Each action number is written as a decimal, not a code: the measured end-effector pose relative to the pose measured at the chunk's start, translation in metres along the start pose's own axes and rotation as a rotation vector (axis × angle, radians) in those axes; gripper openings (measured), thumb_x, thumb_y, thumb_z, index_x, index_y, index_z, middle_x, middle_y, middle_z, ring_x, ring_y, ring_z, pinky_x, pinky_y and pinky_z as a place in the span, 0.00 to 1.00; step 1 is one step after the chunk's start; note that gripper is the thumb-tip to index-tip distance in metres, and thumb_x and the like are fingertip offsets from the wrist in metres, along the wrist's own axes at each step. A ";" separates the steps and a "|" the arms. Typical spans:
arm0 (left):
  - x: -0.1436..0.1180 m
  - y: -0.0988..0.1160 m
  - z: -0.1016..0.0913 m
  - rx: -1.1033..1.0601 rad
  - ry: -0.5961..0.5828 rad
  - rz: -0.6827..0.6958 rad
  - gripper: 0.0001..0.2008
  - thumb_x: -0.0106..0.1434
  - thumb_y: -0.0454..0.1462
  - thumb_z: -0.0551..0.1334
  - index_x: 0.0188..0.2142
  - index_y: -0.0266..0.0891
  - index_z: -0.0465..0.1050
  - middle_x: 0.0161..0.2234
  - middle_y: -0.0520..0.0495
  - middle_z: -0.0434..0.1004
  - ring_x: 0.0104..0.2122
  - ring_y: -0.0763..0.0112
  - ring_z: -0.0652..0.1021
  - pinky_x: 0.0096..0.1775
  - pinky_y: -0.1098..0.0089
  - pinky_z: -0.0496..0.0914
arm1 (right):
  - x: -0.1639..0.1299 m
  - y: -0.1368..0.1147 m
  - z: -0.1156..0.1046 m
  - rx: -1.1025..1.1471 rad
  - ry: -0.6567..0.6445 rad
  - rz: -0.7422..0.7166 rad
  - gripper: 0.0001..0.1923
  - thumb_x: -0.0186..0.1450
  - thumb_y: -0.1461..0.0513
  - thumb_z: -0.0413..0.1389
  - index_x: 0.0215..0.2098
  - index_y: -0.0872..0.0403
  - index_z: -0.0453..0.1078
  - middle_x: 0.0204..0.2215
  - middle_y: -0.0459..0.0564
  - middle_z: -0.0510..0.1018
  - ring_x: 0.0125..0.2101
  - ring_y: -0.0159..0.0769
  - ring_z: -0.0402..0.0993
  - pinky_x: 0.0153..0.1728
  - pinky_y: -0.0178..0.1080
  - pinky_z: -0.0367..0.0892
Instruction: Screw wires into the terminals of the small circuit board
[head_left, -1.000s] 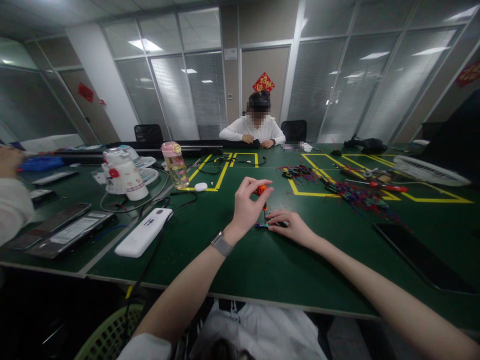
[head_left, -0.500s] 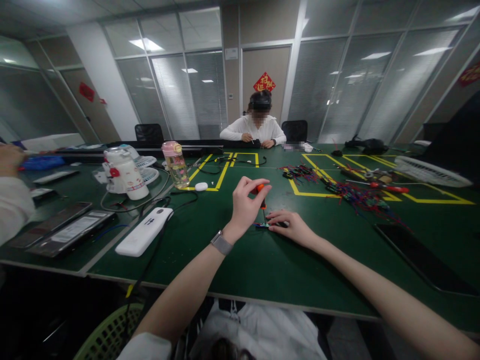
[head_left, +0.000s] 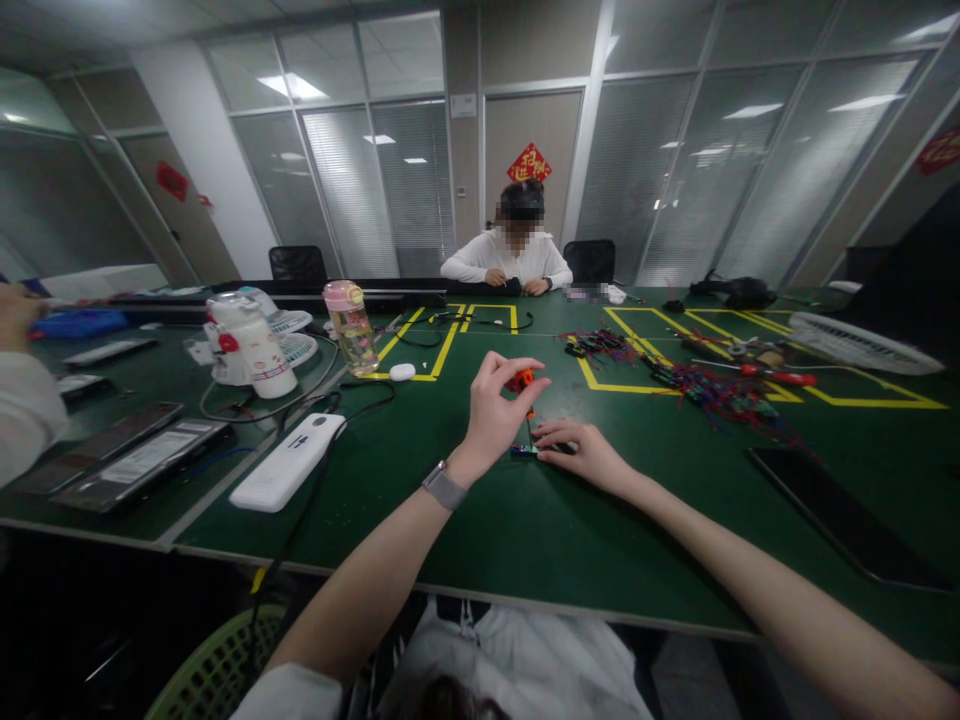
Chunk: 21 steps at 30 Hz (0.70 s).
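Green surface: a green table (head_left: 465, 520) with yellow tape outlines is seen, and everything below lies on it.
Far left: a co-worker's sleeve (head_left: 26, 415) is shown at the edge, beside flat dark devices (head_left: 127, 455).
White bottle: a white bottle (head_left: 255, 345) is stood upright with its cap on; its contents are hidden.
Clear bottle: a clear bottle (head_left: 350, 328) with a pink lid is stood upright, and pale liquid is seen inside it.
White pack: a long white pack (head_left: 289, 460) is laid flat near the bottles, with a black cable running past it.
Left hand: the left hand (head_left: 491, 410) is raised above the table, wrist bent, a watch worn on the forearm; thumb and fingertips are pinched shut on the orange handle of a small screwdriver (head_left: 523, 385).
Screwdriver axis: the long axis is held nearly upright, handle up, with the dark shaft pointed down at the small part; the tip is too small to be made out.
Small part: a small dark and blue part (head_left: 525, 451) is laid flat on the table, in the middle between the hands.
Right hand: the right hand (head_left: 589, 455) is laid palm down with fingers stretched out flat, pressed on the small part rather than closed round it.
Right side: a heap of red and blue wires (head_left: 712, 390) is spread across the tape lines, and a dark phone (head_left: 840, 515) is laid flat nearer the edge.
Far end: a person in white (head_left: 506, 260) is seated, with both hands on the table.
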<state>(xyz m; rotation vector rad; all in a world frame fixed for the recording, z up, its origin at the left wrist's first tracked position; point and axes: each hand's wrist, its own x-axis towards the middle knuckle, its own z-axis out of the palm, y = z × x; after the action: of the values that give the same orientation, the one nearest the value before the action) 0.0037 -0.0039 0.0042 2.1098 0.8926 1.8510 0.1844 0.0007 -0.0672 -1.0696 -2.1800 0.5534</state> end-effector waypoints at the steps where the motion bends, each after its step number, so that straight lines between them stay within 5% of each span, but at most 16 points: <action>1: 0.000 0.000 0.000 0.006 0.005 0.003 0.06 0.57 0.35 0.68 0.36 0.40 0.76 0.31 0.52 0.67 0.29 0.75 0.70 0.34 0.73 0.68 | 0.000 0.000 0.000 0.000 0.001 -0.001 0.07 0.59 0.60 0.61 0.36 0.51 0.80 0.44 0.54 0.80 0.48 0.47 0.74 0.53 0.52 0.65; 10: -0.004 0.004 -0.001 -0.075 -0.180 0.092 0.16 0.70 0.35 0.50 0.53 0.41 0.68 0.42 0.44 0.74 0.42 0.69 0.74 0.45 0.67 0.69 | 0.000 0.000 0.000 -0.012 0.012 -0.016 0.07 0.59 0.60 0.61 0.35 0.50 0.80 0.42 0.53 0.81 0.46 0.46 0.75 0.50 0.51 0.68; 21: -0.003 0.003 0.000 0.045 -0.011 0.083 0.07 0.59 0.37 0.67 0.36 0.38 0.74 0.31 0.51 0.67 0.30 0.74 0.70 0.34 0.73 0.67 | 0.000 0.000 0.001 -0.021 0.001 -0.001 0.07 0.59 0.59 0.61 0.35 0.50 0.80 0.43 0.52 0.81 0.48 0.46 0.74 0.52 0.52 0.65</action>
<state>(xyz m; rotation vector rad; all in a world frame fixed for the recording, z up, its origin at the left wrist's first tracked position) 0.0043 -0.0079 0.0037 2.2137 0.8643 1.8738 0.1836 0.0009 -0.0674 -1.0796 -2.1891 0.5307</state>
